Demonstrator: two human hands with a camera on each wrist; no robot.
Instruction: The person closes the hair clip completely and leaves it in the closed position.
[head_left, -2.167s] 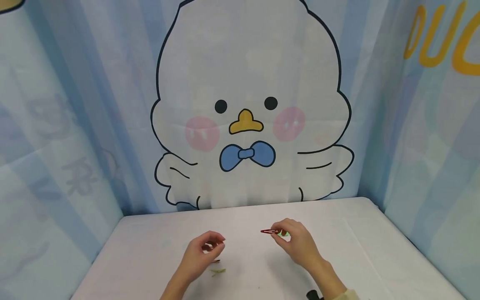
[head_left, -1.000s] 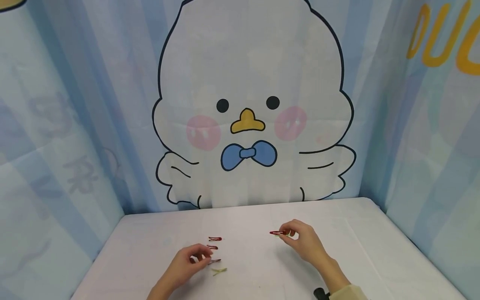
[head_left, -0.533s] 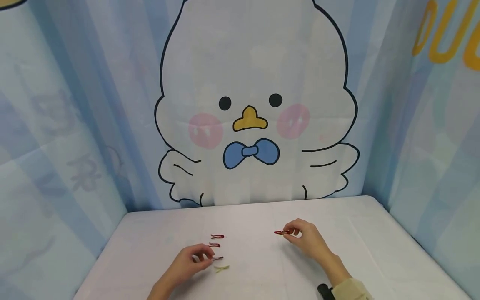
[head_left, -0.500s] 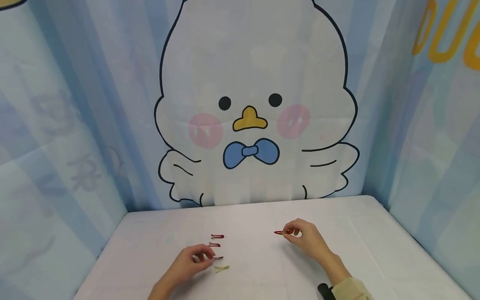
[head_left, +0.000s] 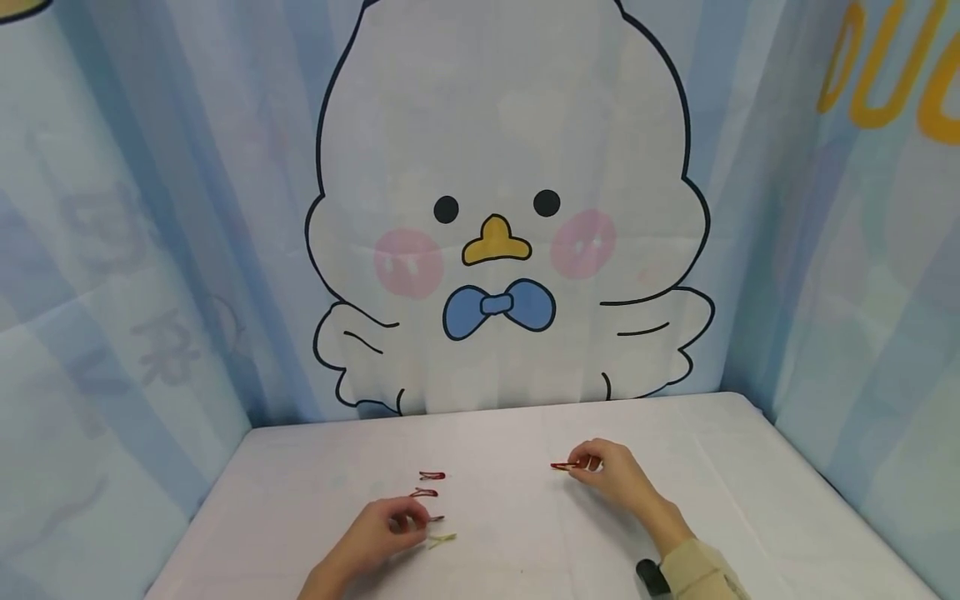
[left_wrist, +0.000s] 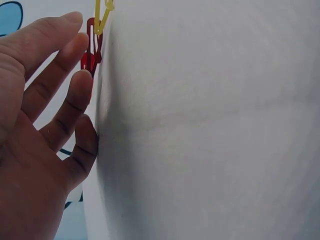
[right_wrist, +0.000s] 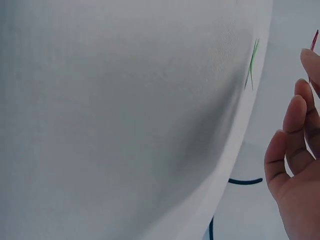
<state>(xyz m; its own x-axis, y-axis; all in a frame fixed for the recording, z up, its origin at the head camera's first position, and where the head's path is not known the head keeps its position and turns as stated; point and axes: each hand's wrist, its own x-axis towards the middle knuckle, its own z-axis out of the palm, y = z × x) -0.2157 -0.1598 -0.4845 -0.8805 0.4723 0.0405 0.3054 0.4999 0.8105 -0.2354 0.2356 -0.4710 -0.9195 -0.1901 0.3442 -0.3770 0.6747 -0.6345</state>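
My right hand (head_left: 618, 479) pinches a red snap hair clip (head_left: 561, 467) above the table's right half; only the clip's tip shows in the right wrist view. A green hair clip (right_wrist: 251, 65) lies near that hand on the table. My left hand (head_left: 378, 533) is low by a dark red hair clip (head_left: 437, 519), partly hidden by its fingertips. In the left wrist view its thumb and fingers (left_wrist: 80, 85) are apart, near the red clips (left_wrist: 91, 45). Two red hair clips (head_left: 432, 476) (head_left: 424, 492) lie beyond this hand, and a yellow hair clip (head_left: 442, 540) lies nearer.
A white cloth covers the table (head_left: 510, 533). A curtain (head_left: 495, 167) with a printed duck hangs behind and at both sides. A black strap-like object (head_left: 651, 577) sits at my right sleeve (head_left: 697, 571).
My left hand has drawn back toward the near left, uncovering the red clips, and its thumb has since dropped a little. My right hand has shifted slightly right, still holding its clip.
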